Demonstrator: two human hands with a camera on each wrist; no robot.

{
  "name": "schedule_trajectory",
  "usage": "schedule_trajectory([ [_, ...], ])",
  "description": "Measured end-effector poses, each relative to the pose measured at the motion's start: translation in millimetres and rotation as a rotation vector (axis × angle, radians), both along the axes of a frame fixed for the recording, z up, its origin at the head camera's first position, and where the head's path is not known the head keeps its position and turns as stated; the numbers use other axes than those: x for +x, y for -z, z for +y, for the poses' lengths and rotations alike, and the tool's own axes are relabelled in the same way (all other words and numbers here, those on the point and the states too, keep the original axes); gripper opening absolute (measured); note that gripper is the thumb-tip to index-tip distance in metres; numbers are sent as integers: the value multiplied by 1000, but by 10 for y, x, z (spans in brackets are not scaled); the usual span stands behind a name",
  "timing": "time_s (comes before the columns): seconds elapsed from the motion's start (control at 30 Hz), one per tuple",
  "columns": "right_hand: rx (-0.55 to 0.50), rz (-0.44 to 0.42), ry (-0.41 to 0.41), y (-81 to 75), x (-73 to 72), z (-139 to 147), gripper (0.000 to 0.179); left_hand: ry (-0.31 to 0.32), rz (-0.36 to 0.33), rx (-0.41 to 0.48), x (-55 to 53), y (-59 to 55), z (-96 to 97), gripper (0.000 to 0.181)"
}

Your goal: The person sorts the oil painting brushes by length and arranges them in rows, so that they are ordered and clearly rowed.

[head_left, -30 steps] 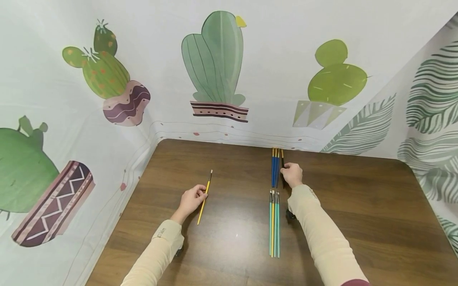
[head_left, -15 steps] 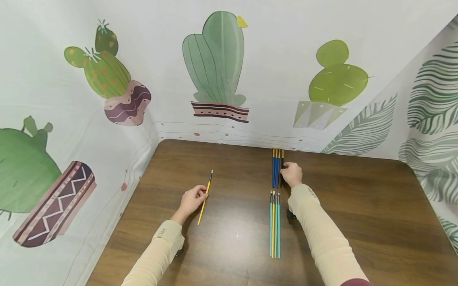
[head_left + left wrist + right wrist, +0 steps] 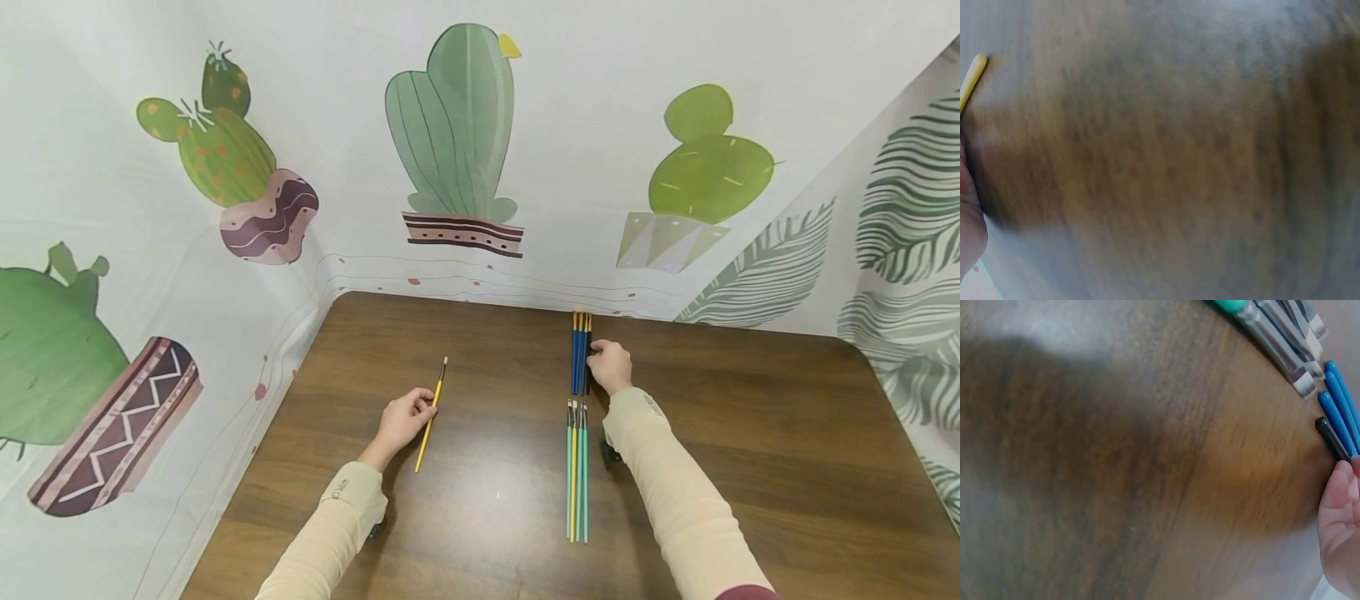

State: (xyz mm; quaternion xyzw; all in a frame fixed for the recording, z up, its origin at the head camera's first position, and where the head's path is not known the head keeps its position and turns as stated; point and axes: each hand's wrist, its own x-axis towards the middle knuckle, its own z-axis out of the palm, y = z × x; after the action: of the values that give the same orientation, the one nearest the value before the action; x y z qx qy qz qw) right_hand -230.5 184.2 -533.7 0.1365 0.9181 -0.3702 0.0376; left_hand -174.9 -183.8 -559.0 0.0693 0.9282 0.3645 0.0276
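Observation:
My left hand (image 3: 403,418) pinches a yellow paintbrush (image 3: 425,439) near its middle, and the brush lies slanted on the table with its pale tip pointing away from me. The handle end of that yellow paintbrush (image 3: 974,76) shows at the edge of the left wrist view. At the back of the table my right hand (image 3: 611,366) has its fingertips on a black paintbrush (image 3: 1332,439), holding it close beside several blue paintbrushes (image 3: 577,360). Those brushes lie side by side, bristles toward the wall. My fingers partly hide the black one.
Nearer me, in line with the blue group, lies a row of teal paintbrushes (image 3: 585,483) with one yellow paintbrush (image 3: 573,492) among them. The wooden table (image 3: 495,367) meets a white cactus-print cloth (image 3: 570,167) along its back and left edges.
My right hand has slid the black paintbrush left, closing its gap to the blue ones. The left hand and its yellow paintbrush have stayed in place.

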Motion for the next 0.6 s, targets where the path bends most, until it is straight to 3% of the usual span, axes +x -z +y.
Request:
schedule_trajectory([
  [0.4,-52,32,-7,9,19,54,31,5,3,-2,-3,-4,10,16],
  [0.6,-203,47,-4,15,51,103,30,8,-5,6,-2,-1,0,16],
])
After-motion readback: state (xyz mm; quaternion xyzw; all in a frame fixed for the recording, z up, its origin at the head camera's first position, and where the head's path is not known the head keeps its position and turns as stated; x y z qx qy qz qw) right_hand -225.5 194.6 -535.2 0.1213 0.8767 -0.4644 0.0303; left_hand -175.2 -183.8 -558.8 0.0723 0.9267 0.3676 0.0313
